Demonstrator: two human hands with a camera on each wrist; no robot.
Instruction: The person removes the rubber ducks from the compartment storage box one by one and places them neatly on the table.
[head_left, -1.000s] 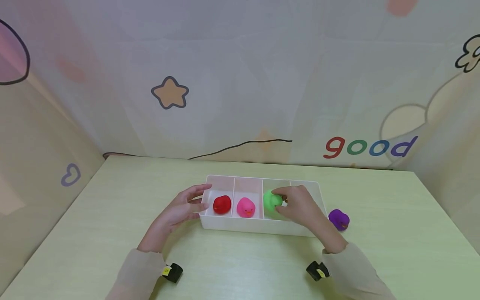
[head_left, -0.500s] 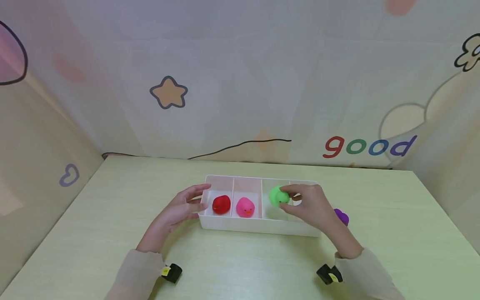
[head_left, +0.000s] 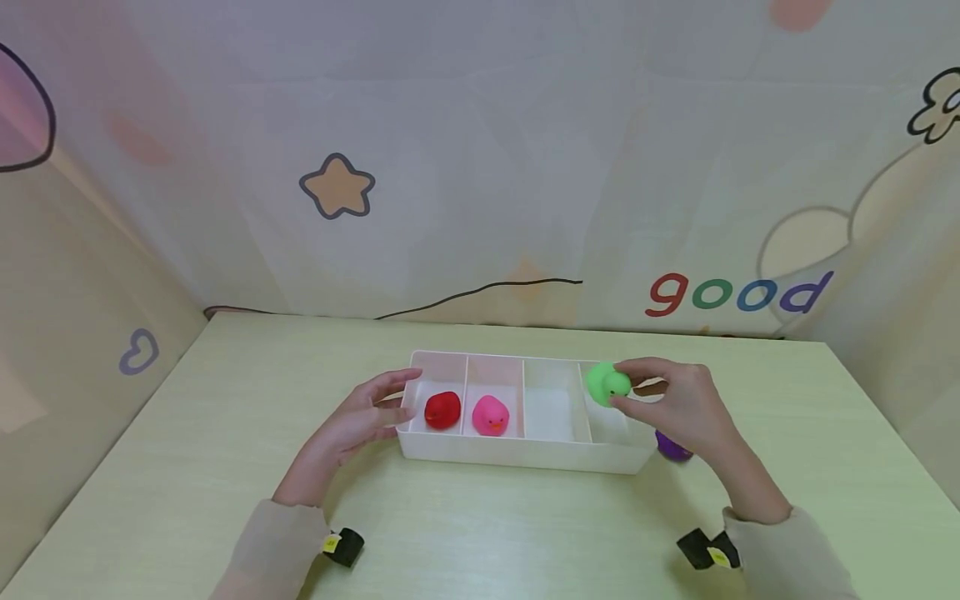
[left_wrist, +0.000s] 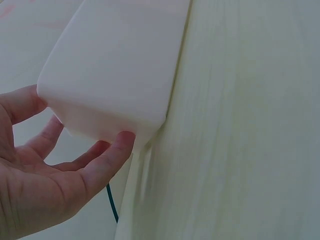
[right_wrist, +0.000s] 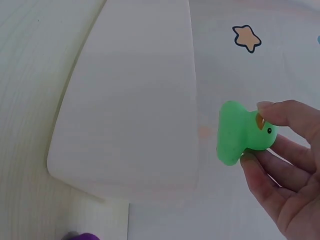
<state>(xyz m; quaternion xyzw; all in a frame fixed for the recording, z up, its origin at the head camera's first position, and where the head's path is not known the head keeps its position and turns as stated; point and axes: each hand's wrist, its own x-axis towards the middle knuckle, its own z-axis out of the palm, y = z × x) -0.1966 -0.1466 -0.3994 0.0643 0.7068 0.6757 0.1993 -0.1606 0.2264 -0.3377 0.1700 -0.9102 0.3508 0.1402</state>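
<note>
A white box (head_left: 517,450) with a row of compartments stands on the table. My left hand (head_left: 372,408) holds its left end, thumb at the rim; in the left wrist view my fingers (left_wrist: 112,160) lie against the end wall. My right hand (head_left: 678,408) pinches a green rubber duck (head_left: 607,384) between thumb and fingers, over the rightmost compartment. The right wrist view shows the green duck (right_wrist: 237,131) gripped by its head, above the rim. A red rubber duck (head_left: 442,410) lies in the leftmost compartment and a pink one (head_left: 491,416) in the one beside it.
A purple rubber duck (head_left: 673,447) sits on the table (head_left: 487,533) just right of the box, partly hidden by my right hand. Behind the table hangs a printed cloth (head_left: 480,167) with a star and the word "good".
My right hand has lifted the green duck out of the third compartment and carried it right, over the rightmost one. My left hand stays at the box's left end.
</note>
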